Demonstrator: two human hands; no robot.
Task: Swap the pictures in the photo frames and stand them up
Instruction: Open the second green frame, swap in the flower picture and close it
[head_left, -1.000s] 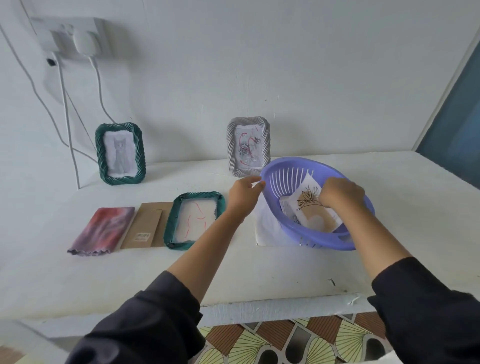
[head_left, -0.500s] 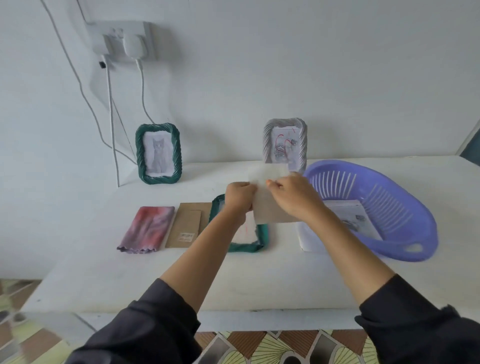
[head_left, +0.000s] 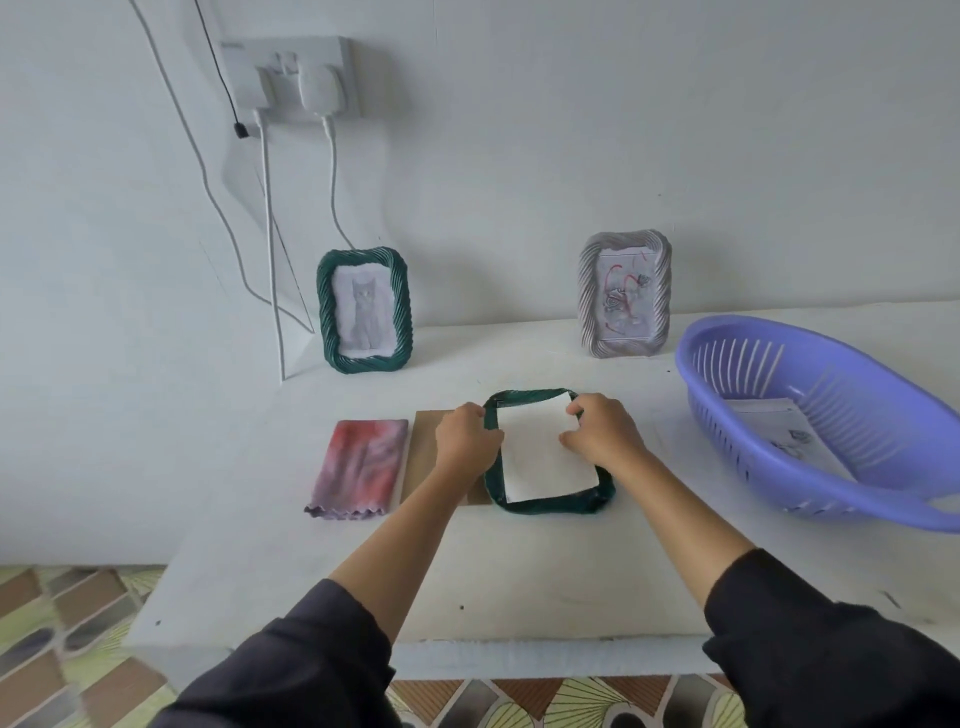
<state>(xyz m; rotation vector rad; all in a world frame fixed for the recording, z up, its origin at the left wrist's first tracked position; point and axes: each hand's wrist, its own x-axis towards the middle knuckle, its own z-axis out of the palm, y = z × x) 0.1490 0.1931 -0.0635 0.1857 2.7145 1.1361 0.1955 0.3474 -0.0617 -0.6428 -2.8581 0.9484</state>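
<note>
A green rope-edged frame (head_left: 550, 504) lies flat on the white table in front of me. A white picture sheet (head_left: 543, 457) lies blank side up in its opening. My left hand (head_left: 464, 441) holds the frame's left edge with curled fingers. My right hand (head_left: 602, 431) pinches the sheet's right edge. A second green frame (head_left: 365, 310) with a cat picture stands against the wall at the back left. A grey frame (head_left: 625, 293) with a red-lined drawing stands at the back right.
A brown cardboard backing (head_left: 423, 457) lies left of the flat frame, partly under my left hand. A pink-purple cloth (head_left: 360, 467) lies further left. A purple plastic basket (head_left: 826, 415) with papers stands at right. White cables (head_left: 270, 234) hang from a wall socket.
My right hand took a sheet out of the basket and both hands carried it left. The sheet now lies on the flat green frame. The camera view shifted left.
</note>
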